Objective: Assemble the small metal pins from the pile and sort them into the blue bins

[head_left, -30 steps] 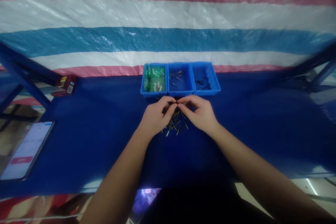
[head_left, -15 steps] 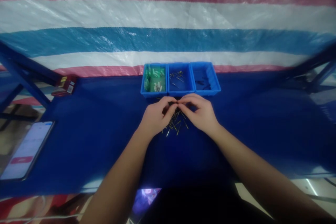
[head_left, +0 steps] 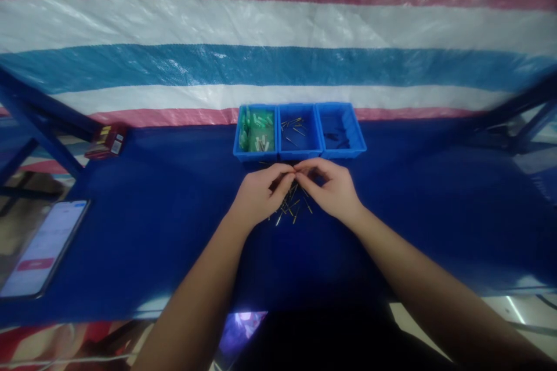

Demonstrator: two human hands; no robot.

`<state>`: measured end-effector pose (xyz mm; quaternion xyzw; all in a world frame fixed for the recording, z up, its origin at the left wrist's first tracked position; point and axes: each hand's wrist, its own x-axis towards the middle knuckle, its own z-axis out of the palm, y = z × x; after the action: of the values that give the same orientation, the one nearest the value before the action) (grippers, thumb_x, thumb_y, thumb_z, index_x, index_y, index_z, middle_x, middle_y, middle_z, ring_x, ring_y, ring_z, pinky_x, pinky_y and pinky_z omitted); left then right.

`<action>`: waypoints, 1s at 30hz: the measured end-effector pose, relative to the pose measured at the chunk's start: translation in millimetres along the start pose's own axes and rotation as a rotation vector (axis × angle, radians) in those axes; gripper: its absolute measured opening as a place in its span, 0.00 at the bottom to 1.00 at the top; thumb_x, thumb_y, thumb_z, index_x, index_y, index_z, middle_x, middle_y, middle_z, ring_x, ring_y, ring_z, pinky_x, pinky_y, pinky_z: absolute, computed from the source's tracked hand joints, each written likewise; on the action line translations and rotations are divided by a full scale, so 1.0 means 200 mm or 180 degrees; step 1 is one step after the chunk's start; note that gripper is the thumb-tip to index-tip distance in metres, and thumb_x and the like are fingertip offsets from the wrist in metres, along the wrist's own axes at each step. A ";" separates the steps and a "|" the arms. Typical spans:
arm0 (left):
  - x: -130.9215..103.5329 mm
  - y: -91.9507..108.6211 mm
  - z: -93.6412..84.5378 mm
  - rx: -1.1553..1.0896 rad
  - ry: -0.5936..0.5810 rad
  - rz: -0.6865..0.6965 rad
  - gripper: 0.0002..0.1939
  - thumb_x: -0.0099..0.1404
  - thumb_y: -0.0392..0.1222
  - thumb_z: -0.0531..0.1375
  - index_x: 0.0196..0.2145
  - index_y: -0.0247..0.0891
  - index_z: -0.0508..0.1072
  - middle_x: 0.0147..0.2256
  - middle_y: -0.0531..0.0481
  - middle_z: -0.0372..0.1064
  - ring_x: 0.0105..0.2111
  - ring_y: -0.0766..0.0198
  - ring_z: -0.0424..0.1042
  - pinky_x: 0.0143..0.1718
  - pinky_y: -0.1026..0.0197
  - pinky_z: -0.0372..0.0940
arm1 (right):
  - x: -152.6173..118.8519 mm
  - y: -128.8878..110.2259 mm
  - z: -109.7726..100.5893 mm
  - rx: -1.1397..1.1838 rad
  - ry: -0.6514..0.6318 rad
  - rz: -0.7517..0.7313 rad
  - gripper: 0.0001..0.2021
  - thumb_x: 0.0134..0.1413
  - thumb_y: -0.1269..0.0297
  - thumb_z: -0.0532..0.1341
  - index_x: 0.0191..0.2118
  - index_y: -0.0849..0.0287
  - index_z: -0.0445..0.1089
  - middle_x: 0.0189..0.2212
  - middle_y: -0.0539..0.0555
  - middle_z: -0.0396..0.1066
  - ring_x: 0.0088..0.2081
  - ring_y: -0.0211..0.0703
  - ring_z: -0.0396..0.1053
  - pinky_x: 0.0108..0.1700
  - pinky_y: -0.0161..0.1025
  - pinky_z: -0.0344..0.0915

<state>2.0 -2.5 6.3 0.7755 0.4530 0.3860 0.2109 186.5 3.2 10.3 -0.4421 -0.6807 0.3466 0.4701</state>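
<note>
My left hand (head_left: 263, 190) and my right hand (head_left: 333, 186) meet fingertip to fingertip, each in a pinch. Whatever lies between the fingertips is too small to make out. Below and between them, several thin brass-coloured pins (head_left: 290, 206) are scattered in a loose pile on the blue table (head_left: 174, 208). Just beyond the hands stand three joined blue bins: the left bin (head_left: 256, 157) holds green bags and small white pieces, the middle bin (head_left: 301, 155) a few thin pins, and the right bin (head_left: 354, 133) some dark pieces.
A phone (head_left: 43, 246) with a lit screen lies at the table's left edge. Behind it is a small dark red box (head_left: 107, 141). Blue metal frame bars rise at both sides, and a striped plastic sheet (head_left: 278, 23) hangs behind the bins.
Both hands have shifted very slightly, with the right fingers a little lower. They stay pinched together at the same spot.
</note>
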 end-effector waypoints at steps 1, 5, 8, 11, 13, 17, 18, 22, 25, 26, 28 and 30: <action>0.00 0.00 0.00 -0.0004 -0.0006 -0.0012 0.09 0.70 0.42 0.58 0.45 0.40 0.75 0.31 0.55 0.75 0.27 0.70 0.72 0.32 0.66 0.65 | 0.00 0.00 0.00 0.0121 0.0043 0.0118 0.06 0.56 0.66 0.67 0.40 0.57 0.76 0.33 0.52 0.78 0.33 0.40 0.75 0.37 0.39 0.74; -0.01 -0.01 0.01 0.0067 0.0020 -0.0054 0.09 0.69 0.41 0.59 0.46 0.41 0.74 0.24 0.59 0.69 0.23 0.71 0.69 0.29 0.67 0.63 | 0.01 0.01 0.00 0.0644 0.0082 0.0529 0.06 0.52 0.63 0.70 0.36 0.57 0.76 0.33 0.53 0.79 0.33 0.41 0.76 0.37 0.40 0.75; 0.00 -0.01 0.01 0.0097 0.0035 -0.0118 0.09 0.71 0.42 0.57 0.47 0.41 0.73 0.27 0.57 0.72 0.24 0.71 0.70 0.31 0.66 0.64 | 0.02 0.01 -0.01 0.0827 0.0053 0.0681 0.08 0.50 0.62 0.71 0.36 0.58 0.77 0.31 0.53 0.80 0.32 0.41 0.77 0.36 0.41 0.75; 0.00 -0.01 0.00 0.0131 0.0000 -0.0209 0.10 0.72 0.44 0.56 0.47 0.41 0.73 0.34 0.53 0.77 0.28 0.68 0.73 0.32 0.65 0.65 | 0.02 0.01 -0.01 0.0672 0.0083 0.0658 0.09 0.50 0.61 0.71 0.37 0.58 0.78 0.31 0.53 0.80 0.31 0.41 0.77 0.36 0.42 0.76; 0.00 0.00 0.00 0.0183 -0.0040 -0.0241 0.10 0.73 0.45 0.55 0.45 0.41 0.73 0.34 0.52 0.77 0.29 0.68 0.74 0.32 0.65 0.65 | 0.01 0.01 -0.01 0.0441 0.0102 0.0560 0.08 0.52 0.61 0.70 0.37 0.57 0.78 0.33 0.53 0.80 0.32 0.42 0.77 0.38 0.42 0.76; 0.00 0.00 -0.01 0.0123 -0.0020 -0.0240 0.10 0.72 0.47 0.56 0.44 0.40 0.73 0.29 0.55 0.74 0.25 0.69 0.71 0.30 0.66 0.63 | 0.01 0.01 -0.01 0.0273 0.0101 0.0530 0.06 0.53 0.63 0.69 0.37 0.57 0.79 0.34 0.53 0.81 0.32 0.42 0.77 0.37 0.41 0.75; 0.00 0.00 -0.01 0.0087 -0.0013 -0.0232 0.11 0.71 0.47 0.57 0.46 0.41 0.73 0.28 0.56 0.73 0.25 0.70 0.71 0.30 0.66 0.63 | 0.01 0.01 -0.01 0.0294 0.0108 0.0543 0.06 0.53 0.63 0.69 0.37 0.57 0.79 0.33 0.53 0.81 0.33 0.42 0.77 0.37 0.41 0.75; 0.00 0.00 0.00 0.0125 -0.0035 -0.0214 0.10 0.71 0.45 0.57 0.47 0.41 0.72 0.30 0.56 0.75 0.26 0.70 0.72 0.31 0.66 0.64 | 0.01 0.01 -0.01 0.0317 0.0126 0.0496 0.06 0.53 0.63 0.69 0.37 0.58 0.79 0.33 0.53 0.81 0.33 0.42 0.77 0.37 0.40 0.75; 0.01 -0.01 0.00 0.0254 -0.0033 -0.0171 0.10 0.73 0.45 0.55 0.43 0.40 0.73 0.32 0.53 0.76 0.28 0.68 0.73 0.31 0.65 0.64 | 0.01 0.00 -0.01 0.0140 0.0066 0.0309 0.07 0.53 0.64 0.69 0.38 0.57 0.79 0.34 0.52 0.80 0.33 0.41 0.77 0.38 0.41 0.75; 0.01 -0.01 -0.01 0.0297 -0.0037 -0.0147 0.11 0.73 0.46 0.55 0.42 0.40 0.74 0.32 0.53 0.75 0.28 0.68 0.73 0.31 0.64 0.64 | 0.01 0.00 -0.01 0.0044 0.0043 0.0212 0.06 0.54 0.64 0.69 0.39 0.57 0.79 0.34 0.52 0.80 0.33 0.41 0.76 0.38 0.41 0.75; 0.01 -0.01 -0.01 0.0351 -0.0068 -0.0105 0.12 0.73 0.47 0.54 0.40 0.39 0.74 0.30 0.53 0.75 0.28 0.68 0.73 0.31 0.64 0.63 | 0.01 -0.01 -0.02 -0.0153 -0.0004 0.0023 0.05 0.55 0.65 0.69 0.38 0.56 0.79 0.35 0.52 0.80 0.34 0.41 0.76 0.39 0.41 0.75; 0.01 -0.01 -0.01 0.0339 -0.0096 -0.0077 0.12 0.73 0.47 0.55 0.39 0.39 0.75 0.30 0.53 0.75 0.28 0.67 0.73 0.30 0.64 0.63 | 0.01 -0.02 -0.02 -0.0302 -0.0031 -0.0076 0.03 0.57 0.66 0.67 0.37 0.55 0.79 0.36 0.52 0.80 0.36 0.42 0.76 0.40 0.41 0.75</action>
<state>-0.1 0.4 7.5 0.7858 0.4790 0.3470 0.1808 189.6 4.2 15.3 -0.4541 -0.7039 0.3104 0.4495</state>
